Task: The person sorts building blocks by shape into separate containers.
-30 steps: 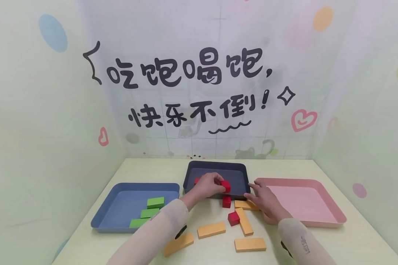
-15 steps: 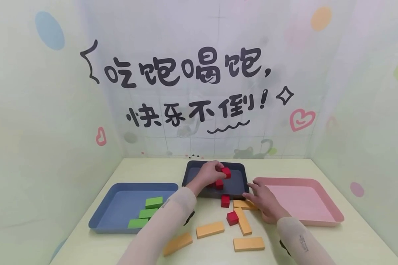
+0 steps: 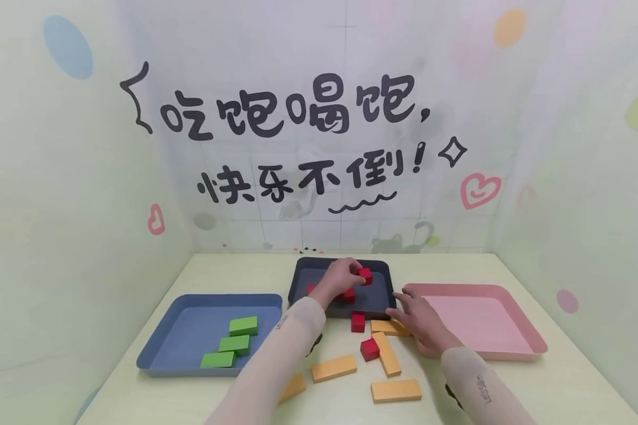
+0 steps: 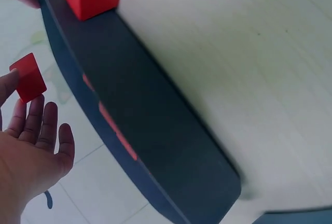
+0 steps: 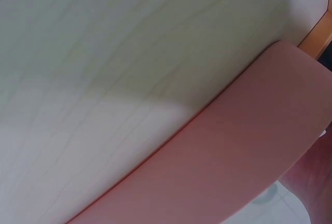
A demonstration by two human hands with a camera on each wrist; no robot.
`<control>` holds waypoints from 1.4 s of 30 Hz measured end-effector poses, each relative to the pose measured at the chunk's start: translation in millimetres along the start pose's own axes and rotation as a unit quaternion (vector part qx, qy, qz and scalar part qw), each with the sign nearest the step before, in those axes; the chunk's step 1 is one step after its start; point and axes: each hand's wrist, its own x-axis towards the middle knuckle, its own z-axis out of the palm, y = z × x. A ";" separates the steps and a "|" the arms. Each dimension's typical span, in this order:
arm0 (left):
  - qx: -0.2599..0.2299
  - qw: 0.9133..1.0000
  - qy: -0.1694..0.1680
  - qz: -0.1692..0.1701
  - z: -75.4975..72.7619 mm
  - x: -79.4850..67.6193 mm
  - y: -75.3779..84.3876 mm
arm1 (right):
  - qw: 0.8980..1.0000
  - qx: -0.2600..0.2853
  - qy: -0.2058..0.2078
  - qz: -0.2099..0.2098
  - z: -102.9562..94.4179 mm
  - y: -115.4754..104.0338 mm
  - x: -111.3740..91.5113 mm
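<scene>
My left hand (image 3: 341, 277) pinches a red block (image 3: 365, 275) between thumb and fingertips over the dark tray (image 3: 378, 309). In the left wrist view the same red block (image 4: 31, 78) sits at the fingertips, with the palm (image 4: 31, 156) below it. More red blocks (image 3: 348, 296) lie in the dark tray, partly hidden by the left hand. My right hand (image 3: 425, 319) has its fingers extended at the tray's right front corner, between it and the pink tray (image 3: 516, 356). One red block (image 3: 358, 322) stands just before the dark tray; another red block (image 3: 370, 350) lies nearer.
A blue tray (image 3: 162, 330) at the left holds green blocks (image 3: 234, 344). Several yellow-orange blocks (image 3: 396, 391) lie scattered on the table in front, one yellow-orange block (image 3: 388, 328) close to the right hand. The pink tray stands at the right. A printed sheet (image 3: 319, 236) hangs behind the table.
My left hand has carried the red block up and back from the dark tray's front part, then slightly right. The right hand stays at the tray's corner. The head view has turned slightly.
</scene>
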 end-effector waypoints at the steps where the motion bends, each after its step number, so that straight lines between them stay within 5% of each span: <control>1: 0.003 1.000 -0.001 -0.004 1.6 0.4 -1.2 | 1.000 0.000 -0.001 0.000 0.3 0.1 0.0; 12: 0.008 1.000 0.000 -0.015 10.0 0.2 -10.6 | 1.000 -0.011 0.000 -0.001 -0.3 -0.1 -1.1; 26: 0.024 0.999 0.025 -0.010 2.7 -3.8 -22.1 | 1.000 -0.018 0.002 -0.010 1.9 1.2 -0.2; 42: -0.005 1.000 0.018 0.004 -13.7 -38.9 -16.3 | 1.000 0.002 0.002 0.000 1.6 -1.9 -3.3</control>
